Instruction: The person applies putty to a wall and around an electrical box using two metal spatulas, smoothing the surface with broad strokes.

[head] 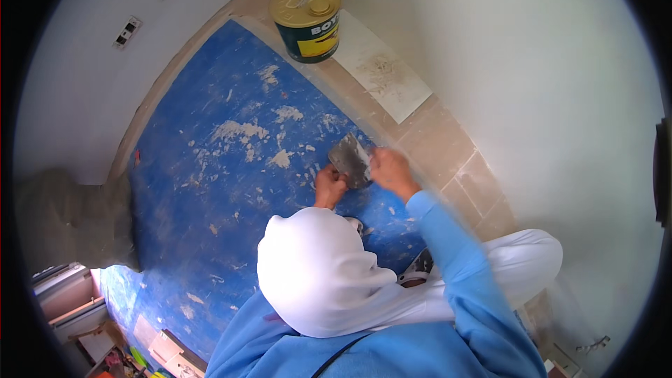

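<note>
My left hand (329,187) grips the lower-left edge of a flat grey metal scraper plate (348,161), with the thumb on its face. White filler streaks the plate's right side. My right hand (391,170) is curled at that right edge, around what looks like a thin tool; blur and the fingers hide most of it. Both hands are in front of my knee in white trousers (315,268), above a blue floor sheet (210,220) spotted with white filler and dust.
A green paint can (310,37) with a gold lid stands at the far corner. Beside it lies a white board (386,81) with shavings, on beige tiles (441,136). White walls rise on both sides. Grey cloth (79,220) is at left; boxes and clutter (121,357) lie lower left.
</note>
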### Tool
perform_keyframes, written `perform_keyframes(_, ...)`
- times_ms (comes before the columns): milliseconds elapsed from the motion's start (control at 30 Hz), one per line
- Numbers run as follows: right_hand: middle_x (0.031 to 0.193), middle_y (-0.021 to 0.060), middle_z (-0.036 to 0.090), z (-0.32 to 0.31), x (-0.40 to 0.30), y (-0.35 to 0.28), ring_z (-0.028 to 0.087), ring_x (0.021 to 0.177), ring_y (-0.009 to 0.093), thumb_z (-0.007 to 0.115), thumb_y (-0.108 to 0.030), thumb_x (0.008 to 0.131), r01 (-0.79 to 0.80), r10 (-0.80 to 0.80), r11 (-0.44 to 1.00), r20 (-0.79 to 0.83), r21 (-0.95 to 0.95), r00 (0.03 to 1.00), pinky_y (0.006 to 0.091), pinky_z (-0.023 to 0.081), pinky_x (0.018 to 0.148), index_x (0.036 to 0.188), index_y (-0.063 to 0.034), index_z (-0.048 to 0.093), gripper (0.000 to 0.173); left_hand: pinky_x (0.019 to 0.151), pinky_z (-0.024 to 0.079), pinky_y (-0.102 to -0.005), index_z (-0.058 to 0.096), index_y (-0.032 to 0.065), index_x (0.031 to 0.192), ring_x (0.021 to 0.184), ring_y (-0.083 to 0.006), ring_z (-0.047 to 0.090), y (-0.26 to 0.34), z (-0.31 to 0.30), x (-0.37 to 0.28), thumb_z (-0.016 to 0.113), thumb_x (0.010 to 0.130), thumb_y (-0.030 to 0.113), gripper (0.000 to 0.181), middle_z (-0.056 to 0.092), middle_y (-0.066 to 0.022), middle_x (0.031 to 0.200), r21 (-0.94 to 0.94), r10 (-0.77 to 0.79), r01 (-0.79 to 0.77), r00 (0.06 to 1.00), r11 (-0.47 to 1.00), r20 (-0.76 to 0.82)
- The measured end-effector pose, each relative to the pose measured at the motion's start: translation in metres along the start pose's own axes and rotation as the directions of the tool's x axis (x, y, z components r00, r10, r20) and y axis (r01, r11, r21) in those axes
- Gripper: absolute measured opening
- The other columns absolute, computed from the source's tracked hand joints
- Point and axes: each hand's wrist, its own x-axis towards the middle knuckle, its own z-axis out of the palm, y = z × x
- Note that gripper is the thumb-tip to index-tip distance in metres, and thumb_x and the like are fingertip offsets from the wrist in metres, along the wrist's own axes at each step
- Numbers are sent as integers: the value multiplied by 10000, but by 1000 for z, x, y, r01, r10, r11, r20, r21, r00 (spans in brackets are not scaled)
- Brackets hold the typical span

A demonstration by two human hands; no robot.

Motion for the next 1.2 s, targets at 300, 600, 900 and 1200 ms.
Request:
perform_keyframes(300, 850, 260, 660, 19, -17, -7, 648, 836, 442, 608, -37, 751, 20, -14, 990, 46, -138, 999, 530, 509, 749, 1035, 31, 558, 296, 567, 523, -279, 613, -51, 949, 606, -106, 579, -8, 21, 6, 644, 828, 97, 194, 618, -43, 709, -194, -51, 61, 997, 979, 56)
perform_keyframes(600, 793, 240, 663, 26, -17, -3, 657, 779, 440, 651, -49, 740, 55, -44, 984, 65, -169, 997, 511, 532, 709, 962, 31, 553, 255, 538, 494, -305, 619, -67, 1016, 611, -131, 601, -18, 14, 4, 609, 821, 18, 213, 666, -104, 752, -94, -81, 86, 995, 992, 60)
perform_keyframes(900, 790, 288, 652, 33, -17, -6, 666, 740, 431, 541, -49, 813, 59, -56, 977, 21, -205, 998, 493, 548, 669, 932, 76, 579, 177, 554, 490, -291, 625, -55, 1033, 653, -126, 617, -17, 20, 3, 607, 823, 17, 223, 677, -106, 761, -165, -80, 91, 994, 982, 71)
perform_keyframes(1200, 775, 248, 658, 32, -11, -3, 654, 753, 433, 599, -57, 778, 54, -54, 981, 4, -187, 999, 505, 531, 678, 897, 31, 576, 149, 569, 504, -272, 588, -54, 1090, 667, -119, 615, -16, 20, 0, 608, 847, 55, 267, 664, -84, 806, -112, -47, 55, 996, 992, 72)
